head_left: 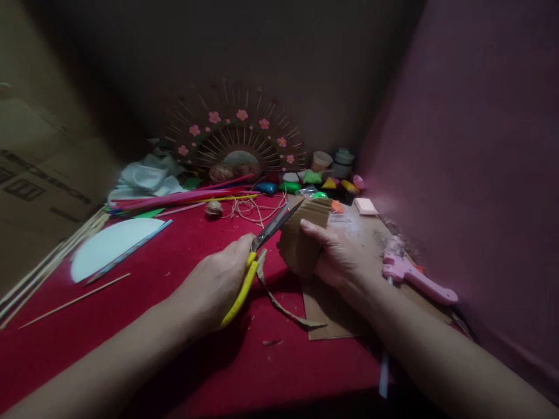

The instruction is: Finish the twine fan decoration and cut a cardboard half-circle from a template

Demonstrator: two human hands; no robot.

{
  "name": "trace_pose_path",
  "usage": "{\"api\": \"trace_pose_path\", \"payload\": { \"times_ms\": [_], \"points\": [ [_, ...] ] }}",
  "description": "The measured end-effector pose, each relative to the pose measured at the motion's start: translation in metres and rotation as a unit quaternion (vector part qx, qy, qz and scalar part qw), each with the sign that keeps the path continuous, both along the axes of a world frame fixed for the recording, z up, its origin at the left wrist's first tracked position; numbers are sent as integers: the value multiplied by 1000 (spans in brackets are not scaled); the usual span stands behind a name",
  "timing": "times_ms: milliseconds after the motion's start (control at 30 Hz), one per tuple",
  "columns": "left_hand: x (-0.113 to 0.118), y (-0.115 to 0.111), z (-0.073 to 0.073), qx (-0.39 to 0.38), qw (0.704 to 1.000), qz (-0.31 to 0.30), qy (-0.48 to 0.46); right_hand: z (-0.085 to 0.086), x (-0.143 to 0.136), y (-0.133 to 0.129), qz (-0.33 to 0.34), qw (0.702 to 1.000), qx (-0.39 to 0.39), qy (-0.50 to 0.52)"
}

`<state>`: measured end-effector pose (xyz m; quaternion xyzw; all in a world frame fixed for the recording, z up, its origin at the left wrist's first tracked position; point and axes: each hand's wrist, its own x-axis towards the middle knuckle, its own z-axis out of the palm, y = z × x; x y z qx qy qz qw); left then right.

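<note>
My left hand point(218, 282) grips the yellow handles of a pair of scissors point(275, 224), whose dark blades point up and to the right. The blade tips lie at the upper left edge of a piece of brown cardboard point(301, 247). My right hand point(343, 259) holds that cardboard, thumb on its front face, the other fingers hidden behind. A thin curled cardboard strip point(283, 308) hangs or lies below the scissors; I cannot tell whether it is still attached. Under my right hand lies a flat cardboard sheet point(325, 323) on the red tabletop point(209, 361).
A pink glue gun point(417, 276) rests at right. At left are a white half-round piece point(113, 244) and a thin stick point(74, 299). Behind lie pipe cleaners point(183, 196), twine point(257, 209), colored clay packets point(290, 187) and a flower-decorated fan of sticks point(240, 125). Walls stand close around.
</note>
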<state>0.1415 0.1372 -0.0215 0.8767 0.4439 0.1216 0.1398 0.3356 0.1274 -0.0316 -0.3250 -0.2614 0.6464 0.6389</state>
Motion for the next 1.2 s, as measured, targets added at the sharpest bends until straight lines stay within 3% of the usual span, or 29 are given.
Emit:
{"api": "trace_pose_path", "payload": {
  "times_ms": [133,533,767,900,1033,1200],
  "points": [
    [4,-3,5,-34,999,3,38,1,-2,-1,12,1000,-19,-3],
    [2,-3,-1,-39,998,-11,48,-3,-2,-2,18,1000,-11,-11],
    [1,-6,3,-5,998,-28,61,-2,-1,-2,6,999,-15,-28],
    [-1,-5,6,23,996,-5,84,-2,-1,-2,2,999,-22,-26],
    [-2,-2,5,3,999,28,25,1,-2,-3,-5,999,-43,-15],
    [-2,2,-1,22,997,-5,-71,5,-3,-5,-6,999,-43,-5]
  ]
}}
